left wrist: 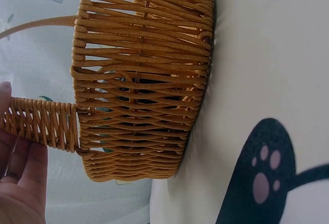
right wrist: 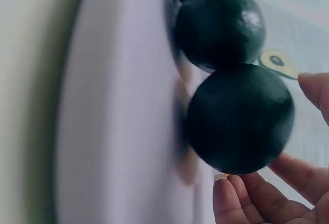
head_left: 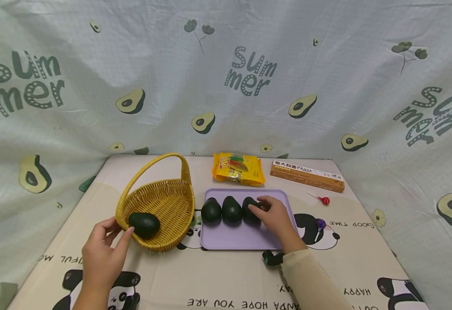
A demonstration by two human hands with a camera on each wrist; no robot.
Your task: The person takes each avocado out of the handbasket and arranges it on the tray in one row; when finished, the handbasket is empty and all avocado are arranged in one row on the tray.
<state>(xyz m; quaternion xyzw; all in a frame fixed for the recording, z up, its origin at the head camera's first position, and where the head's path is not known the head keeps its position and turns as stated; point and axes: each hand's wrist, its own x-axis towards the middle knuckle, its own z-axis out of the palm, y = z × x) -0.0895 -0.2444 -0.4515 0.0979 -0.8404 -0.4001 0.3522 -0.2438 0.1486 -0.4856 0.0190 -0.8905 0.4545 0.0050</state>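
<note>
My left hand (head_left: 103, 254) grips the base of the handle of a yellow wicker basket (head_left: 187, 206), thumb inside the rim; the left wrist view shows the fingers round the woven handle (left wrist: 43, 124). Inside the basket, a dark green avocado (head_left: 144, 225) lies against the left wall. Side by side on a lilac tray (head_left: 241, 241) stand three more: a left avocado (head_left: 211, 211), a middle avocado (head_left: 231, 211) and a right avocado (head_left: 250, 215). My right hand (head_left: 276, 217) is at the right one. In the right wrist view its thumb is spread apart from this avocado (right wrist: 241, 121), with fingertips beside it.
Behind the tray lie a yellow snack packet (head_left: 239, 168) and a long brown pasta box (head_left: 307, 175). Right of the tray are a red lollipop (head_left: 324, 200) and a purple lollipop (head_left: 321, 224). A printed curtain (head_left: 245, 120) hangs at the table's back edge.
</note>
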